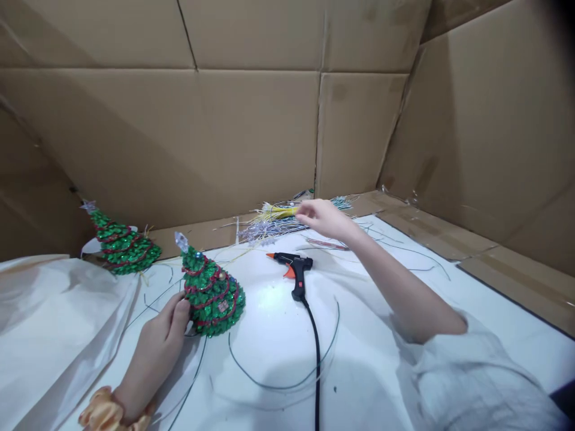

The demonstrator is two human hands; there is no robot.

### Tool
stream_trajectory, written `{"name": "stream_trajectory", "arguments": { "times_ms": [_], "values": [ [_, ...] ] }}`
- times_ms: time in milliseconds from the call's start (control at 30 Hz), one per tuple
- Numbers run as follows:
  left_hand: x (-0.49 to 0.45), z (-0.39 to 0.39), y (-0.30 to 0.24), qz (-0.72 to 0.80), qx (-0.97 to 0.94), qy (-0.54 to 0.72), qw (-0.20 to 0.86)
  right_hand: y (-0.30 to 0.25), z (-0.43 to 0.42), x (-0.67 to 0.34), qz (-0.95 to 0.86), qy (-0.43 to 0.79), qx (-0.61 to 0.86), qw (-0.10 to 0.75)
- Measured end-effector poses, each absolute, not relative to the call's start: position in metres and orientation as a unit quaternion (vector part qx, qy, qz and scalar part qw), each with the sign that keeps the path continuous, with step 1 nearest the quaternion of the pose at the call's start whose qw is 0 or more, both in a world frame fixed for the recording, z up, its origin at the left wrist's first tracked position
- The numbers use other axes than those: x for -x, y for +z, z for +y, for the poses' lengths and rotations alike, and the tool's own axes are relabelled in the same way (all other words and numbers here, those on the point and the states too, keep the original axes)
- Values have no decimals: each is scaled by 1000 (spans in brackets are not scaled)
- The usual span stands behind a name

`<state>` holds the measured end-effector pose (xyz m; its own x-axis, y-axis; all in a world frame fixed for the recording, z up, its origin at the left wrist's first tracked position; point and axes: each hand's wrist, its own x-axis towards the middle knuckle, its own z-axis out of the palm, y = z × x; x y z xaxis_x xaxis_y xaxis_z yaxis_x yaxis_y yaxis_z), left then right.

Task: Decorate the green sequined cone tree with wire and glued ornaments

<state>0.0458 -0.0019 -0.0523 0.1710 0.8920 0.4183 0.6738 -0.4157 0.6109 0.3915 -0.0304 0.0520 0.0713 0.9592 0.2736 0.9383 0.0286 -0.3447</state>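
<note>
My left hand (162,335) grips the side of a small green tinsel Christmas tree (213,296), fingers partly hidden behind it. Dark red garland winds around the tree, with a few small beads and ornaments on it and a clear pointed topper. At the back of the table, my right hand (321,216) is over a pile of thin wire stems (287,224), beside a yellow bundle (281,212). Its fingers are bent and close together; whatever may be between them cannot be made out. Pale snowflake ornaments (260,232) lie just left of that hand.
A black glue gun (294,269) with an orange nozzle lies mid-table, its cord (317,359) running to the front edge. A second tinsel tree (123,245) stands back left, behind white sheeting (58,323). Loose wires (278,388) curve across the tabletop. Cardboard walls (251,131) enclose it.
</note>
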Motion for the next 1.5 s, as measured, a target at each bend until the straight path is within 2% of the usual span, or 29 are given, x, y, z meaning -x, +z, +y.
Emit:
{"name": "stream_trajectory", "arguments": {
  "times_ms": [133, 300, 533, 733, 867, 967, 1067, 1133, 1267, 1333, 1500],
  "values": [
    [-44, -2, -52, 522, -780, 317, 137, 8, -11, -439, -627, 83, 770, 85],
    [-45, -2, -52, 521, -786, 304, 140, -26, 4, -454, -587, 99, 804, 12],
    [-56, -20, -44, 519, -783, 300, 166, -35, 9, -456, -608, 87, 789, -20],
    [-61, -31, -38, 526, -780, 275, 196, -34, 8, -460, -636, 30, 771, 15],
    [-62, -35, -38, 531, -772, 268, 224, -10, 2, -456, -645, -11, 762, 57],
    [-63, -38, -38, 530, -766, 269, 244, 19, -14, -432, -656, -31, 742, 131],
    [-66, -42, -38, 527, -762, 273, 258, 46, -41, -389, -702, 51, 580, 410],
    [-67, -44, -37, 531, -759, 272, 261, 58, -58, -359, -708, 99, 490, 498],
    [-69, -48, -35, 538, -753, 269, 266, 72, -77, -311, -753, 140, 385, 516],
    [-69, -49, -34, 538, -751, 272, 270, 73, -76, -295, -749, 143, 339, 552],
    [-69, -50, -34, 536, -749, 275, 275, 53, -63, -272, -710, 46, 228, 664]
  ]
}}
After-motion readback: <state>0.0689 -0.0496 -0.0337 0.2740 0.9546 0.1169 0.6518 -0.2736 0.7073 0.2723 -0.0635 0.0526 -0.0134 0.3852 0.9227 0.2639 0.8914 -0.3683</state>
